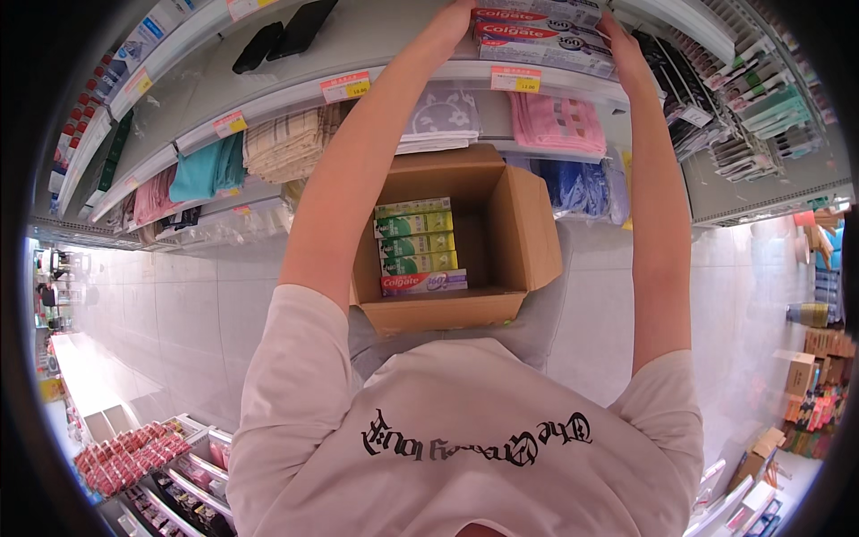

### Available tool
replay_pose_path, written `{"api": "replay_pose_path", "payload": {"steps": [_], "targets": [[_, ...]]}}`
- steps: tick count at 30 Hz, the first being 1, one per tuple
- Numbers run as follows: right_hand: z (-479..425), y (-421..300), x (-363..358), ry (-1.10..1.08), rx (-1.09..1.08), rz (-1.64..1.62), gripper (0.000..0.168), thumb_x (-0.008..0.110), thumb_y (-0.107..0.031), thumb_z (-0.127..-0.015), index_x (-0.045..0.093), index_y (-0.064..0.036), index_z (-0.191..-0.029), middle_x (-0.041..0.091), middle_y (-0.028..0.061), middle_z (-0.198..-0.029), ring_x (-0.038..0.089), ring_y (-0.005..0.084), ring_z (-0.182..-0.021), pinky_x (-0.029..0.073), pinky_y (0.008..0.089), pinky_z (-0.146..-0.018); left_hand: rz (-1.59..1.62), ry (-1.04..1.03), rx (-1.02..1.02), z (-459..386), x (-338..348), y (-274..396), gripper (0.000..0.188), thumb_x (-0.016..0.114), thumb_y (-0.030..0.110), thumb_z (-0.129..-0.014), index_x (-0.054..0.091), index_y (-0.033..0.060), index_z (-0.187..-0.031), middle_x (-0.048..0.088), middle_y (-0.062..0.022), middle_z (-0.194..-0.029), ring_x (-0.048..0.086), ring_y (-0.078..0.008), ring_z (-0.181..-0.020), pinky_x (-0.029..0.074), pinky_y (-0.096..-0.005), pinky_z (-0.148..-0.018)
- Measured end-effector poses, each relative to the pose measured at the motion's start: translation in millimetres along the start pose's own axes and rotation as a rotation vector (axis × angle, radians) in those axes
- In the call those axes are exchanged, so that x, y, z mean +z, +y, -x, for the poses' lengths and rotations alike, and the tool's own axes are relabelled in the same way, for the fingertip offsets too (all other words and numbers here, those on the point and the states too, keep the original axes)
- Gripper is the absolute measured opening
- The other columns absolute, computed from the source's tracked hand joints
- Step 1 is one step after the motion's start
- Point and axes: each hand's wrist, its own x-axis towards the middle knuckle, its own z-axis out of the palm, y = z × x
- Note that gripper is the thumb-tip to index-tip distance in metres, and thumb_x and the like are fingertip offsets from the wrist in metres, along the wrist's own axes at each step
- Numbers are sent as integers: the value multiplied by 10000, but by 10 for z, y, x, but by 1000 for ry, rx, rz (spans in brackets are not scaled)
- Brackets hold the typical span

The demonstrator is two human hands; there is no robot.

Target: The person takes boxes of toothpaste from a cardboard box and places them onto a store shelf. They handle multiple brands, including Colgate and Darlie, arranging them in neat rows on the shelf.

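Observation:
At the top of the head view, several Colgate toothpaste boxes point(547, 40) stand stacked on the upper shelf. My left hand point(456, 23) presses against their left side and my right hand point(621, 47) against their right side; the fingertips are partly cut off by the picture's edge. Below, between my arms, an open cardboard box point(436, 319) holds a row of green and yellow toothpaste boxes point(417, 245) along its left side. One red and purple Colgate box point(424, 282) lies at the near end of that row.
Folded pink towels point(557, 124), white patterned cloths point(439, 117) and beige striped towels point(288, 141) lie on the shelf below. Two black objects point(288, 37) rest on the upper shelf at the left. Hanging packaged goods point(765, 107) fill the right side. Behind, at lower left, stands another display point(134, 460).

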Motion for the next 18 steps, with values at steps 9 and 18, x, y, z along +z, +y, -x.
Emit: {"api": "replay_pose_path", "payload": {"steps": [9,18], "targets": [[43,-102,8,46,-31,97,676,528,-522,-978,537,24,-1378,584,147,-1361,532,231,-1255,354,321,-1081,-314,154,5,272,326,295,462,434,327,-999,516,102,-1393,482,-57,-1454,368,-220,-1370,268,-397,-1117],[205,-217,83,167,90,-1,670,602,-574,-915,615,18,-1228,649,108,-1151,586,173,-1062,399,283,-960,-383,419,140,181,224,146,490,545,329,-931,606,-81,-1193,680,-222,-1121,617,-258,-1074,453,-361,-931]]}}
